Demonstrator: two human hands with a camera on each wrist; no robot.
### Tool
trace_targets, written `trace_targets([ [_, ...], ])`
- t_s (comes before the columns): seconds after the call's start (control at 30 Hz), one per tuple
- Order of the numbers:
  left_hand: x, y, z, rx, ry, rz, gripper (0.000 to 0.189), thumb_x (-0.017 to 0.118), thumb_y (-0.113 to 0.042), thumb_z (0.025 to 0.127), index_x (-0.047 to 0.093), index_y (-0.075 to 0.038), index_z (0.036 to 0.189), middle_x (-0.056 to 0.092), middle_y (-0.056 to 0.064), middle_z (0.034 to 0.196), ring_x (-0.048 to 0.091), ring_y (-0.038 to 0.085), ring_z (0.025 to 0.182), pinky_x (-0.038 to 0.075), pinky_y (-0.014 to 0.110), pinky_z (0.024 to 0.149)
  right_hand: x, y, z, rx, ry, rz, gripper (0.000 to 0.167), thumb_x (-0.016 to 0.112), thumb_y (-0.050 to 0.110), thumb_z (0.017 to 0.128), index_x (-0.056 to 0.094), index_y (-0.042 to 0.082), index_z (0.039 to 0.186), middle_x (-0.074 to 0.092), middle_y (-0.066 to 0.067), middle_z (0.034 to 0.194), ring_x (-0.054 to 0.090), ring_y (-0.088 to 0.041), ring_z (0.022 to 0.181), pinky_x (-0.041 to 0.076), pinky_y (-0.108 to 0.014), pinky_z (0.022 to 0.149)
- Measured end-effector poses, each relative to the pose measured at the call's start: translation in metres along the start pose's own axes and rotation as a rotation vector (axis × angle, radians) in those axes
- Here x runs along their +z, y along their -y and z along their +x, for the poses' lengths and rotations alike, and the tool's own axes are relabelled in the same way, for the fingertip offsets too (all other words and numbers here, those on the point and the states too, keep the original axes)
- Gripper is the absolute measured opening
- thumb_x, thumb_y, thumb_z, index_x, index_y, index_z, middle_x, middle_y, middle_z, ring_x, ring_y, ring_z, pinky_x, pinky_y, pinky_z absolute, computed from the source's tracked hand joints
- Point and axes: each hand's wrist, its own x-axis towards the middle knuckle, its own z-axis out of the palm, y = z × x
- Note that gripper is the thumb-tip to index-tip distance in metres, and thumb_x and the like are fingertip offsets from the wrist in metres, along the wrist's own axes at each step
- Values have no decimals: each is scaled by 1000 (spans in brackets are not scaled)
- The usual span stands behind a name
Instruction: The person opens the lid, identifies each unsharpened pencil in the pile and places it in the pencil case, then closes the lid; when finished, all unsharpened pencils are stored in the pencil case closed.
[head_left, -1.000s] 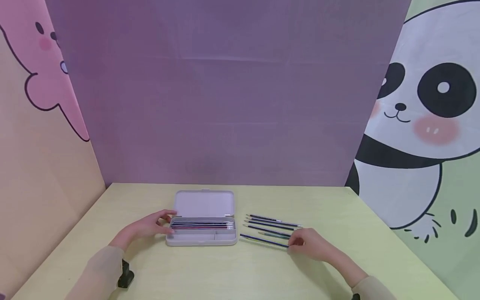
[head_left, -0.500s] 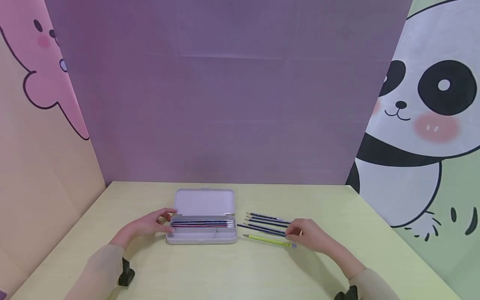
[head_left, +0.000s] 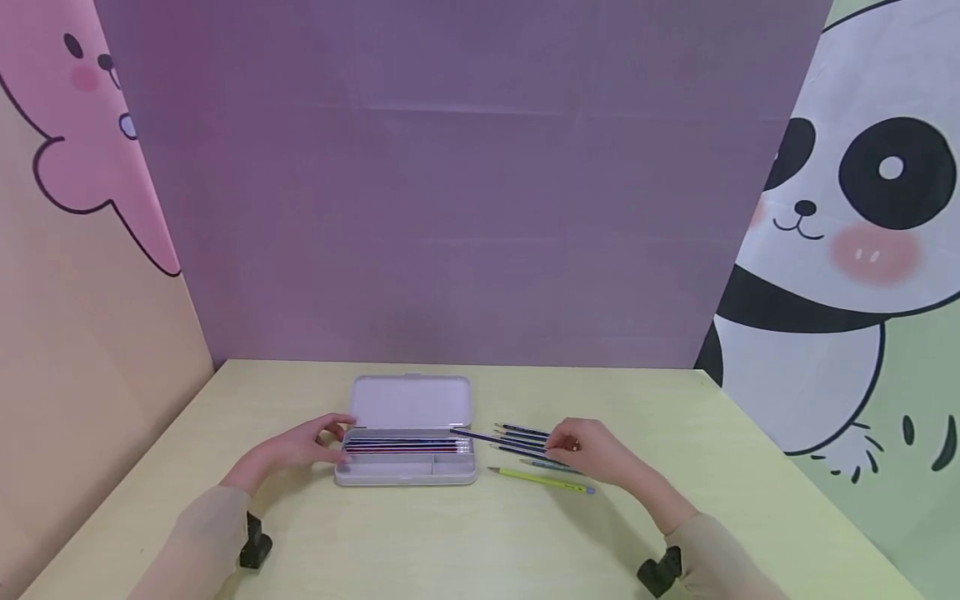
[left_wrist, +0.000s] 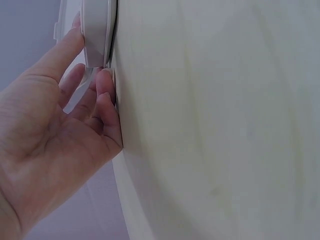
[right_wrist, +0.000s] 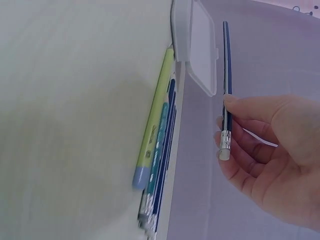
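My right hand (head_left: 588, 448) pinches a dark blue pencil (right_wrist: 227, 65) near its white eraser end. In the head view the pencil points left, its far tip overlapping the right end of the pencil case (head_left: 390, 480). The hand is raised above the pencils on the table. My left hand (head_left: 307, 443) holds the case at its left end, thumb on the near side and fingers toward the hinge. The case is white, its lid (head_left: 411, 402) folded back. Several pencils (head_left: 405, 446) lie lengthwise in its rear compartment; the front compartments show bare.
Right of the case lie several dark blue pencils (head_left: 517, 443), a teal pencil (right_wrist: 160, 140) and a yellow-green pencil (head_left: 540, 479) with a bluish end. All stand on a pale wooden table (head_left: 420, 542). A purple panel (head_left: 465, 208) rises behind it.
My right hand has lifted the dark blue pencil and carried it left and away from me, toward the case. The yellow-green pencil has come into view on the table. My left hand stays put.
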Motion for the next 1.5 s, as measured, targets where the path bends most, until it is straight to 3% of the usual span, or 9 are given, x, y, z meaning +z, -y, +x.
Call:
trace_targets([
  [0.5,-5,7,2,2,20,8,72,72,-32,81,37,-10,140,47,14,118,47,24,101,36,32,84,13,16,36,-23,-5,-1,5,66,11,86,68,9,90,60,4,79,52,-3,68,45,-21,63],
  [0.77,-4,5,2,8,6,-13,70,73,-26,81,39,-9,139,49,13,117,50,25,99,39,38,85,22,24,56,-6,7,-11,8,67,13,86,69,8,92,60,4,78,49,-6,70,44,-20,64],
  [1.03,-6,10,4,-5,10,-9,73,74,-36,79,39,-14,139,49,10,116,50,24,100,38,36,88,34,29,73,3,19,-13,5,67,13,86,69,10,90,59,5,77,49,-7,69,43,-20,62],
  [1.27,-6,8,3,46,12,4,72,73,-32,81,38,-7,138,49,15,115,51,26,98,38,37,84,46,31,87,5,27,-12,6,68,11,85,70,7,89,62,2,78,49,-8,68,44,-19,61],
  [1.5,-3,12,6,47,20,3,73,73,-37,79,39,-9,138,49,13,114,50,24,97,38,32,83,59,36,95,37,71,20,6,68,9,85,71,5,89,61,1,79,49,-11,69,43,-20,62],
])
